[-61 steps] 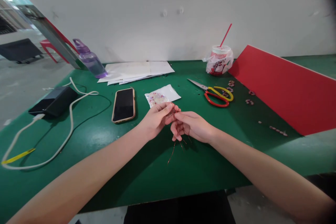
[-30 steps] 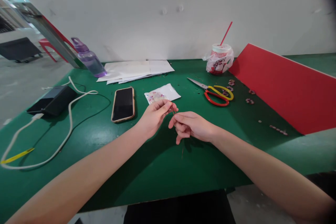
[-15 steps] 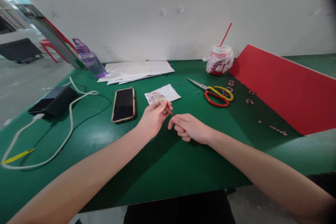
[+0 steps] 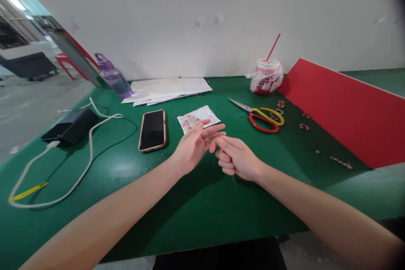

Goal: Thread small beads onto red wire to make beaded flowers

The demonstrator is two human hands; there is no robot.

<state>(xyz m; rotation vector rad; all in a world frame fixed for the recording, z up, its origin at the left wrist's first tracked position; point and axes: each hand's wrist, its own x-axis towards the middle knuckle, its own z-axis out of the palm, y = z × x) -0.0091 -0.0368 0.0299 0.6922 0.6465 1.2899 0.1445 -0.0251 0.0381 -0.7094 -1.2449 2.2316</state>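
Note:
My left hand (image 4: 193, 148) is open, palm partly up, with its fingers spread beside my right fingertips. My right hand (image 4: 238, 157) is closed in a pinch on a thin reddish thread (image 4: 234, 182), whose end hangs below the fist. Fingers hide most of the thread, so I cannot tell whether anything is strung on it. Just beyond my left hand lies a small white-and-clear packet (image 4: 202, 114) of coloured beads. Scissors (image 4: 264, 120) with one yellow and one red handle lie to the right, near small clusters of pinkish beads (image 4: 304, 127).
A phone (image 4: 152, 130) lies on the green table (image 4: 190, 219), left of the packet. Farther left are a black device (image 4: 71, 126) with a white cable (image 4: 91, 147) and a purple bottle (image 4: 115, 78). Papers (image 4: 164, 88), a bagged cup (image 4: 266, 78) and a red board (image 4: 341, 114) stand behind.
My left fingers have let go of the thread and spread out. My right hand keeps its pinch, and the thread's end now shows beneath it. The whole view has shifted slightly.

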